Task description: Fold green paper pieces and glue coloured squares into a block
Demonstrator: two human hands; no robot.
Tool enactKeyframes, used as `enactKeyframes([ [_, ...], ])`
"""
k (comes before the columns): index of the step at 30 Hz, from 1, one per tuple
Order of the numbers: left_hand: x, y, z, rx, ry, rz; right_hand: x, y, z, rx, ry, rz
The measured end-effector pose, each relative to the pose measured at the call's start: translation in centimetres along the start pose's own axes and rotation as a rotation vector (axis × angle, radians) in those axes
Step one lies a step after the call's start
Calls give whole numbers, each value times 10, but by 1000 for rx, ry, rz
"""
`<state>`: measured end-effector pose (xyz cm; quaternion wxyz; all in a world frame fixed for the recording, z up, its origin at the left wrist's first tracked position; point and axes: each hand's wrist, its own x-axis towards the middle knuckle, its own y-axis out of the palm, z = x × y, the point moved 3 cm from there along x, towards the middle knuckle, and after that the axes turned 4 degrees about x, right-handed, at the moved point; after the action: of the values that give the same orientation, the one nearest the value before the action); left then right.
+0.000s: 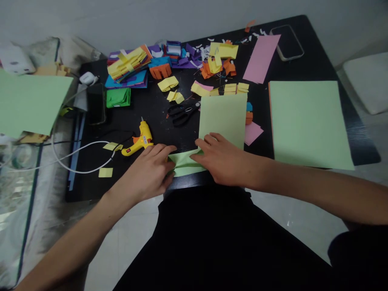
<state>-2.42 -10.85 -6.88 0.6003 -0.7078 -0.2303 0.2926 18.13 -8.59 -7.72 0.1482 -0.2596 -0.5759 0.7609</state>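
A folded strip of light green paper (185, 162) lies near the front edge of the black table. At its left end my left hand (153, 167) is closed, gripping the strip between thumb and fingers. My right hand (226, 158) has its thumb and curled fingers on the strip's right part, pinching the fold. Beneath and behind the right hand lies a light green sheet (223, 115); whether it joins the strip is hidden. A yellow glue gun (142, 139) rests just beyond my left hand. Black-handled scissors (183, 113) lie left of the sheet.
Folded paper bundles (130, 64) and scraps fill the table's back. A stack of green sheets (307, 121) lies right, near a pink sheet (262, 58) and a clear phone case (286, 42). At left are a dark phone (96, 104), a green bundle (118, 98) and a white cable (81, 173).
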Motion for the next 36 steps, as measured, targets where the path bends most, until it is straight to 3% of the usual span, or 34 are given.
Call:
enactKeyframes([
  [7, 3, -5, -6, 77, 4, 31, -1, -2, 0, -24, -15, 4],
  [13, 12, -3, -8, 104, 38, 94, 0, 4, 0, -44, -144, 16],
  [29, 9, -1, 5, 115, -45, -25, -2, -8, -6, 4, -26, -11],
  [36, 8, 1, 0, 157, -132, 9, 0, -4, 0, -35, 37, -19],
])
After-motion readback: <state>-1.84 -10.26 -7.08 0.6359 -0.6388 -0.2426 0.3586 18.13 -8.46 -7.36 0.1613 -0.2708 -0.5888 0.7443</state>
